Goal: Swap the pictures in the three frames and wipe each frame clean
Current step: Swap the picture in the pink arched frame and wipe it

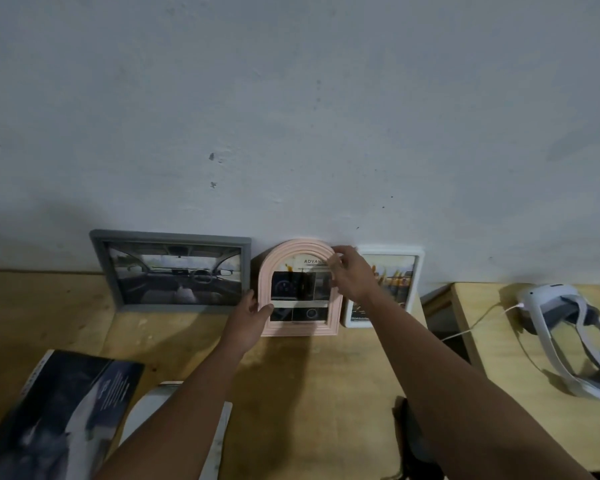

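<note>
Your left hand (248, 320) pinches the pink arched frame's (300, 329) lower side, your right hand (352, 273) curls over its arch; grip evenly, clearing both neighbouring frames.

Bare tabletop (326, 368) before pink frame (300, 329); grey frame (174, 237) and white frame (417, 268) close alongside.
</note>
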